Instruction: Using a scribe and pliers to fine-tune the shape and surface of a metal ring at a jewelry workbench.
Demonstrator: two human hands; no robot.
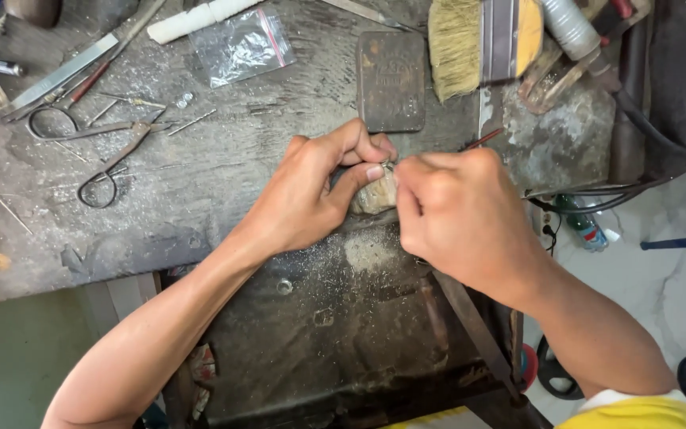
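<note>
My left hand (311, 191) pinches a very small metal piece (387, 165) between thumb and forefinger, pressed against a worn wooden bench peg (375, 197) at the edge of the workbench. My right hand (458, 218) is closed in a fist beside it, fingertips meeting the same small piece; a thin tool in this hand is mostly hidden, with a reddish tip (482, 140) showing behind the knuckles. Both hands touch each other over the peg. Fine metal dust lies on the dark tray (319, 318) below.
On the scratched bench lie metal shears (113, 151), tweezers (65, 75), a small plastic bag (240, 48), a dark rectangular metal block (391, 79) and a wide bristle brush (482, 40). Hoses and cables (660, 135) run at the right. A green bottle (585, 226) stands on the floor.
</note>
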